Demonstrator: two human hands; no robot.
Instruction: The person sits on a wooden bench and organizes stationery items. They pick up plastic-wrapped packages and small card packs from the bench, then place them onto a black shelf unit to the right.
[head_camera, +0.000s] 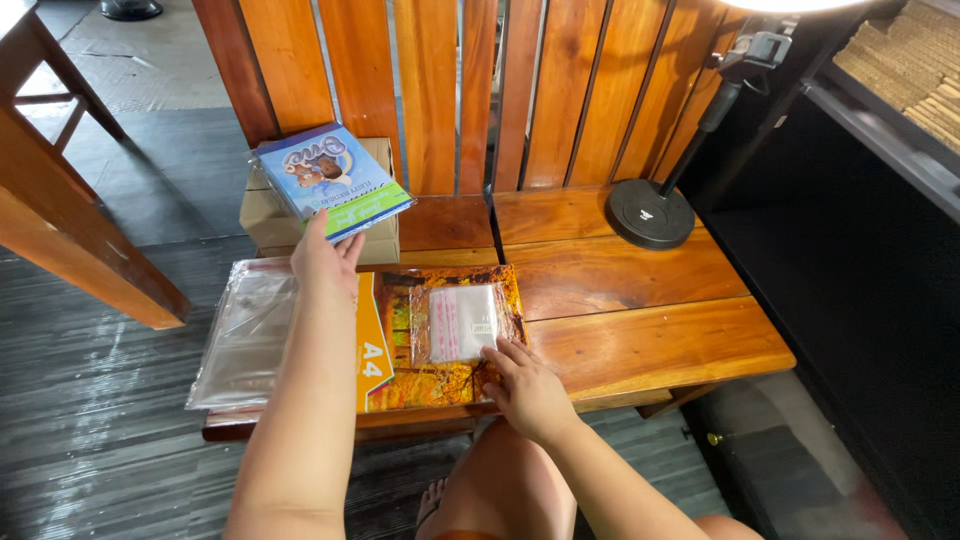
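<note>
blue packet (332, 180) — at left hand (325, 262) fingertips

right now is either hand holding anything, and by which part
The left hand grips the blue packet by its near bottom edge, over the cardboard box. The right hand holds nothing; its fingertips rest on the small clear bag.

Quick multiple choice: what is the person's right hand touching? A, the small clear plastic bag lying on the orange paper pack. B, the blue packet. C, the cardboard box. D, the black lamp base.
A: the right hand has its fingertips on the edge of the small clear plastic bag atop the orange paper pack, while the left hand holds the blue packet.
</note>
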